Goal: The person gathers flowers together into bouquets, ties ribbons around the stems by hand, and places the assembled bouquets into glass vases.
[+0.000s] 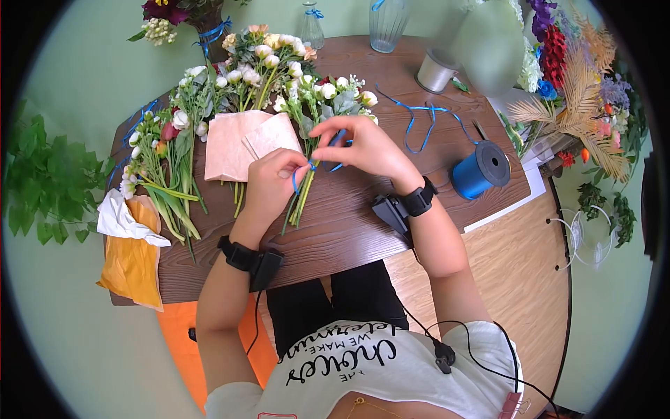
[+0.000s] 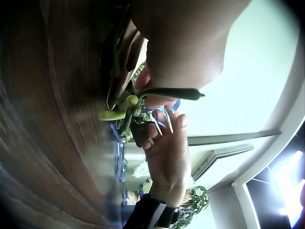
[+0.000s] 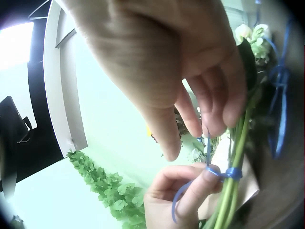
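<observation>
A bunch of green stems [image 1: 299, 202] with white blooms lies near the table's middle, a blue ribbon [image 3: 233, 173] wound round it. My left hand [image 1: 273, 180] pinches the ribbon between thumb and forefinger beside the stems. Just above it, my right hand [image 1: 364, 148] is spread over the stems, thumb apart from the fingers; in the right wrist view its fingers [image 3: 217, 102] hang near the upright ribbon end. Whether they touch it I cannot tell. The left wrist view shows stem ends [image 2: 132, 100] close up, with the right hand [image 2: 169, 157] behind.
A blue ribbon spool [image 1: 481, 170] stands at the right, loose ribbon [image 1: 427, 109] behind it. Pink wrapping paper [image 1: 234, 143] and more flowers [image 1: 167, 150] lie to the left. Glass vases [image 1: 388, 26] and a silvery spool [image 1: 436, 71] stand at the back.
</observation>
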Demonstrator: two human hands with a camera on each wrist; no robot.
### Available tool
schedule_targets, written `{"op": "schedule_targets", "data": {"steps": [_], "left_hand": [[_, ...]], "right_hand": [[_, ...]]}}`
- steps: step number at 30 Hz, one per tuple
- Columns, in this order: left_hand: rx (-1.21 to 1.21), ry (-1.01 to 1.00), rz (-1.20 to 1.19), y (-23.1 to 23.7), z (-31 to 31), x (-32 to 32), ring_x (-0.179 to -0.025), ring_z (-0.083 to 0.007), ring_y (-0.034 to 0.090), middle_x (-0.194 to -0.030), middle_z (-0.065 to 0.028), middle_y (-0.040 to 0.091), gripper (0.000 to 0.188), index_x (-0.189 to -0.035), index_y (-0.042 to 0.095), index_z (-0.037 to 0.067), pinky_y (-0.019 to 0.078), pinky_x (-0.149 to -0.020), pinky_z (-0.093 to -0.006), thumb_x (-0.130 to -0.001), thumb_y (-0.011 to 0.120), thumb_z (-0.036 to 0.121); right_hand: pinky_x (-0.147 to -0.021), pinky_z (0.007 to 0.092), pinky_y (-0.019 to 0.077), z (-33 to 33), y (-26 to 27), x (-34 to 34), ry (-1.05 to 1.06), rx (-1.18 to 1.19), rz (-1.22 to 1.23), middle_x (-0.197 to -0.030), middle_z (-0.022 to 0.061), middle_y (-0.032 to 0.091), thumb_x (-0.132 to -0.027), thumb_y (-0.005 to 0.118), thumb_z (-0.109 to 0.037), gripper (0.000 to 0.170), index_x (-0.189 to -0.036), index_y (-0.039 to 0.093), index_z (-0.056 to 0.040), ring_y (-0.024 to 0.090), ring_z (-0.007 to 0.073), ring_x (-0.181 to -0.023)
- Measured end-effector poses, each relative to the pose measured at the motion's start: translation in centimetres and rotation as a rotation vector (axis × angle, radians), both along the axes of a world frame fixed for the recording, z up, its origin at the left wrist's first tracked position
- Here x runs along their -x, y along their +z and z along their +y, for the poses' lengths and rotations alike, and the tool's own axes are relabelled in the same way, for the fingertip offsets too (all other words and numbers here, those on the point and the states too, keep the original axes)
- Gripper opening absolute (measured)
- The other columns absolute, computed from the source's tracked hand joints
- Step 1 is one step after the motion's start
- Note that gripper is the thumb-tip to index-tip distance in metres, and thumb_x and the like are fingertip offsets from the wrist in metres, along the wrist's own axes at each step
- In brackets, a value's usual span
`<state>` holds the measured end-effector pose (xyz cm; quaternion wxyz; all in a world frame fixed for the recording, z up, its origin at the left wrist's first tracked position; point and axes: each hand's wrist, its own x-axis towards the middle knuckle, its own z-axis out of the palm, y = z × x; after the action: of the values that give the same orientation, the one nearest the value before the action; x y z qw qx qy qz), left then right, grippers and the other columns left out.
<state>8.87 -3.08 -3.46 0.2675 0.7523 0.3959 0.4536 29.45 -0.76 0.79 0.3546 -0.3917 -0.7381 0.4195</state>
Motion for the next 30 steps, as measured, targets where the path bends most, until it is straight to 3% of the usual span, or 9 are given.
{"op": "schedule_targets", "data": {"steps": [2,3,9,12,13,15,19,25,30], "left_hand": [[-0.009,-0.002,-0.006,0.0,0.1,0.0,-0.072,-0.0142,0.066,-0.082,-0.0081,0.067,0.008,-0.083,0.065,-0.002,0.0537,-0.065,-0.0254,-0.077,0.07,-0.002],[-0.01,-0.003,0.0,0.0,0.1,0.0,-0.073,-0.0142,0.066,-0.082,-0.008,0.067,0.008,-0.084,0.065,-0.002,0.0537,-0.065,-0.0253,-0.077,0.07,-0.001],[-0.034,-0.032,0.077,0.3,0.2,0.3,-0.068,-0.013,0.063,-0.081,-0.0086,0.067,0.009,-0.085,0.066,0.0,0.0498,-0.06,-0.0245,-0.077,0.071,0.001],[-0.002,0.013,0.187,1.2,0.3,0.8,-0.062,-0.0188,0.059,-0.075,-0.0095,0.063,0.01,-0.082,0.066,0.001,0.046,-0.056,-0.0294,-0.075,0.072,0.006],[0.032,0.04,0.22,1.4,0.3,1.0,-0.06,-0.0219,0.057,-0.072,-0.0099,0.062,0.011,-0.081,0.066,0.002,0.0447,-0.055,-0.0319,-0.075,0.073,0.008],[-0.072,0.049,0.293,1.3,0.9,1.8,-0.06,-0.0193,0.053,-0.07,-0.0081,0.059,0.012,-0.079,0.064,0.001,0.0416,-0.056,-0.0312,-0.074,0.073,0.009],[-0.08,0.039,0.337,1.8,1.0,2.3,-0.063,-0.0206,0.049,-0.066,-0.0072,0.053,0.014,-0.073,0.061,0.002,0.0376,-0.062,-0.033,-0.075,0.071,0.011],[-0.06,0.069,0.446,2.8,0.6,2.8,-0.07,-0.0252,0.053,-0.068,-0.0079,0.057,0.015,-0.071,0.059,0.004,0.0353,-0.074,-0.0375,-0.077,0.069,0.013],[-0.039,0.047,0.368,2.1,1.3,3.3,-0.066,-0.0171,0.048,-0.073,-0.0073,0.056,0.015,-0.076,0.057,0.002,0.0375,-0.066,-0.0308,-0.08,0.066,0.013]], "right_hand": [[-0.05,0.0221,0.046,-0.2,-0.1,0.2,0.055,-0.007,-0.042,-0.076,0.0035,0.065,-0.078,0.074,-0.014,0.022,-0.095,0.068,-0.0004,0.057,0.0061,-0.06],[-0.049,0.0236,0.0465,0.0,-0.7,0.3,0.072,0.094,0.008,-0.073,0.0045,0.065,-0.078,0.073,-0.013,0.019,-0.092,0.07,0.0,0.058,0.0074,-0.061],[-0.052,0.028,0.0483,0.1,-0.8,0.0,0.01,0.063,-0.148,-0.065,0.0083,0.065,-0.075,0.072,-0.011,0.012,-0.078,0.07,-0.0004,0.064,0.0158,-0.063],[-0.059,0.0302,0.0491,0.2,-1.1,-0.3,-0.033,-0.198,-0.342,-0.071,0.0087,0.065,-0.075,0.07,-0.008,0.007,-0.078,0.068,-0.0019,0.063,0.0183,-0.064],[-0.06,0.0313,0.0488,0.1,-1.1,-0.4,-0.037,-0.19,-0.377,-0.07,0.0092,0.065,-0.074,0.07,-0.009,0.007,-0.077,0.067,-0.0025,0.063,0.02,-0.064],[-0.062,0.0335,0.0482,-0.1,-1.0,-0.5,-0.046,-0.175,-0.447,-0.07,0.0104,0.065,-0.072,0.069,-0.01,0.008,-0.076,0.067,-0.0036,0.063,0.0232,-0.065],[-0.06,0.034,0.0477,-0.3,-0.6,-0.4,-0.006,-0.151,-0.564,-0.07,0.0102,0.065,-0.071,0.068,-0.01,0.007,-0.075,0.067,-0.004,0.062,0.0237,-0.065],[-0.058,0.0332,0.0471,-0.1,-1.2,-0.7,0.054,-0.089,-0.539,-0.066,0.0103,0.064,-0.07,0.068,-0.007,0.005,-0.072,0.066,-0.0028,0.061,0.0228,-0.061],[-0.057,0.031,0.0466,0.0,-1.2,-0.6,0.001,-0.1,-0.47,-0.063,0.0096,0.062,-0.07,0.071,-0.008,0.008,-0.072,0.066,-0.0013,0.06,0.0172,-0.06]]}}
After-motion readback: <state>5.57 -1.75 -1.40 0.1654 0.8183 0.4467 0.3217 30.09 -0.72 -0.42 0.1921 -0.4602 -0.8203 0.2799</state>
